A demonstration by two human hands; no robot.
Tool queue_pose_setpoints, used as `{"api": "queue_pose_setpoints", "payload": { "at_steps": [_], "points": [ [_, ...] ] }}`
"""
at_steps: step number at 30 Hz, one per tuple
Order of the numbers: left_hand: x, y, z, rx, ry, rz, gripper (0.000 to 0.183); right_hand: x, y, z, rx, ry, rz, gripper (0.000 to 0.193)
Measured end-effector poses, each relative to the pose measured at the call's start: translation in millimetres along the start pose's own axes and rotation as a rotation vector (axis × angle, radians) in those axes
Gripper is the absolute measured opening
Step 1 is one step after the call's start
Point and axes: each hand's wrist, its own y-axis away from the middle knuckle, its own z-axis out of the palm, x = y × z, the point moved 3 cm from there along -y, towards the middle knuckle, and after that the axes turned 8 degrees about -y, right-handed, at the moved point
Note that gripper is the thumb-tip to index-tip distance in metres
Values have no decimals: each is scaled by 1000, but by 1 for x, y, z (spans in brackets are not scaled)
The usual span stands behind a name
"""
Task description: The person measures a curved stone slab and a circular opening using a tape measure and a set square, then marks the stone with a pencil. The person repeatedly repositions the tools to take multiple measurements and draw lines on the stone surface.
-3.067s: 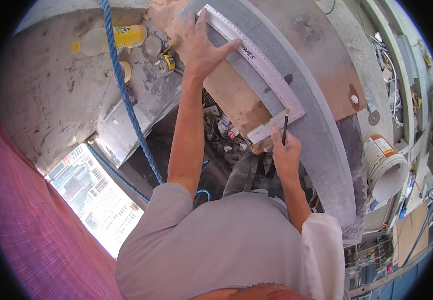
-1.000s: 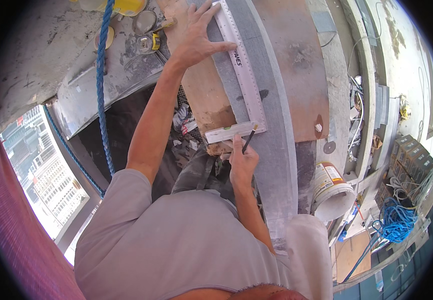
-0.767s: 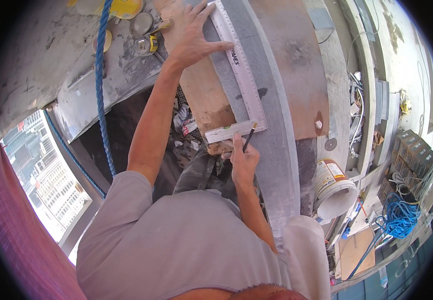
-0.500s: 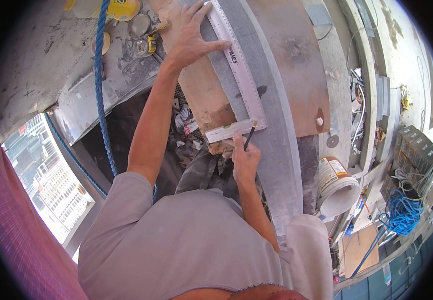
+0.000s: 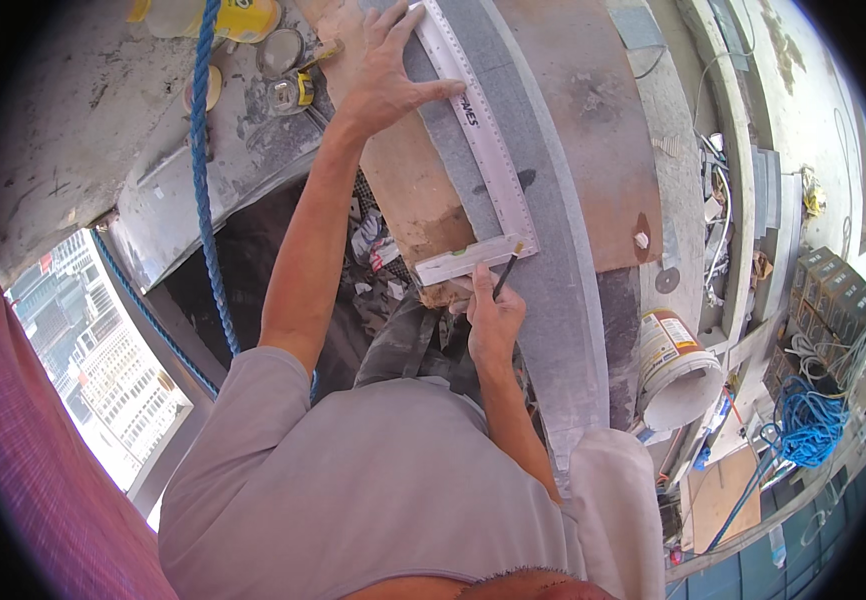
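A white L-shaped try square (image 5: 496, 165) with a small level vial in its short arm lies across a long grey stone slab (image 5: 565, 330). My left hand (image 5: 383, 95) is spread out at its far end, fingertips and thumb resting on the long blade. Near the corner of the square, my right hand (image 5: 494, 325) is closed around a dark pencil (image 5: 507, 272), whose tip points at the short arm by the corner. Whether the tip touches the slab cannot be seen. A brownish board (image 5: 408, 170) lies left of the slab, beneath my left wrist.
A yellow tape measure (image 5: 293, 93) and round tins (image 5: 279, 52) rest at the upper left. Blue rope (image 5: 200, 160) hangs down on the left, beside a dark gap with debris. At right stand a white bucket (image 5: 678, 385) on its side and coiled blue rope (image 5: 811, 425).
The pencil tip has shifted very slightly right, toward the square's corner. My left hand keeps its place on the blade, and the whole view has drifted a little.
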Motion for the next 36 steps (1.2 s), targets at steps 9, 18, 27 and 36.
{"api": "queue_pose_setpoints", "payload": {
  "at_steps": [9, 18, 27, 36],
  "points": [
    [1, 0, -1, -17, -11, -13, 129, 1, 0, 0, -5, -12, -18, 42],
    [2, 0, -4, -16, -2, -15, 129, 4, -1, 1, 15, -37, -13, 41],
    [1, 0, -3, -8, 5, -8, 129, 6, -2, -2, 17, -37, 1, 40],
    [5, 0, -5, -10, 1, -9, 128, 9, -3, -3, 11, -51, -13, 41]
  ]
}}
